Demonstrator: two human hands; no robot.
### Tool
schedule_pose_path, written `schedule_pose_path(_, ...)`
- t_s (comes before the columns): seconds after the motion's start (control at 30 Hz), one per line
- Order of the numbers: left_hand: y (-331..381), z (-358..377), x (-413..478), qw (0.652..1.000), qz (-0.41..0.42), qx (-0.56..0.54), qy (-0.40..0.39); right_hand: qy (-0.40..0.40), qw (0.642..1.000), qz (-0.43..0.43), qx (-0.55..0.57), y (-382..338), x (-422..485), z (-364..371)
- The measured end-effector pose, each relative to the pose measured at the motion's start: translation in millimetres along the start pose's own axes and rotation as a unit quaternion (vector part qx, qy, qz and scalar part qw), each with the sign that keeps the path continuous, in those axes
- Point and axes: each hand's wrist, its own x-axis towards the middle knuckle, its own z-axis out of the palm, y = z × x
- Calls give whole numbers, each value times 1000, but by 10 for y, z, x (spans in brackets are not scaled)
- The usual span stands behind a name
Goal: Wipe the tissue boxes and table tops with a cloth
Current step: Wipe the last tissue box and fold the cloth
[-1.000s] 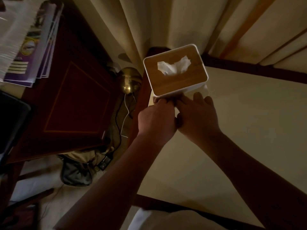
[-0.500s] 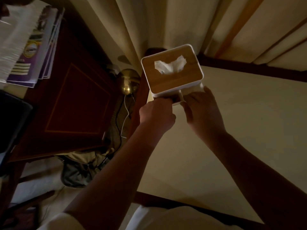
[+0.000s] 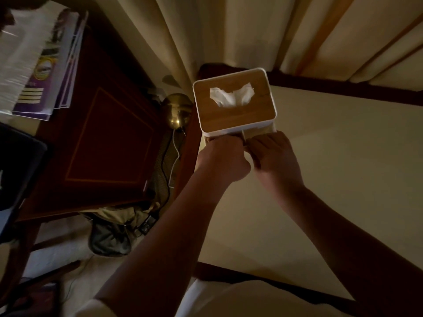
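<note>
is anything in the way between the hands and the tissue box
Nothing visible does. The left hand and the right hand are both right up against the near side wall of the tissue box, which stands on the table top. Whether a cloth lies under the fingers is hidden.

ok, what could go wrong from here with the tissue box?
The tissue box stands at the table top's far left corner, so a sideways push from the left hand or right hand at its near side could send it off the edge, toward the brass dome and cables below. The tissue poking from its top could snag if wiping goes over it.
</note>
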Motion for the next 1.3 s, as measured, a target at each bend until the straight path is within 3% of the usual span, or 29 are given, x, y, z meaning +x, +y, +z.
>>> schedule_pose_path(0.23,89,16,48,995,-8,97,-1,-3,1000,-5,-7,-15,57,-84)
schedule_pose_path(0.43,35,-116,45,999,8,32,-20,-39,998,32,-36,-5,55,-49)
schedule_pose_path(0.63,-122,-112,-230,992,16,2,125,-65,997,21,-27,3,64,-148)
schedule_pose_path(0.7,-134,-70,-245,993,-1,15,115,-73,996,2,-42,-18,87,-242)
schedule_pose_path(0.9,-131,29,-143,998,5,41,41,34,999,-35,-1,-64,362,-467)
schedule_pose_path(1.13,-25,72,-87,993,2,118,17,-155,979,-65,-115,42,980,-190)
schedule_pose_path(1.3,-64,58,-51,995,14,100,10,-181,971,-65,-145,96,953,-126)
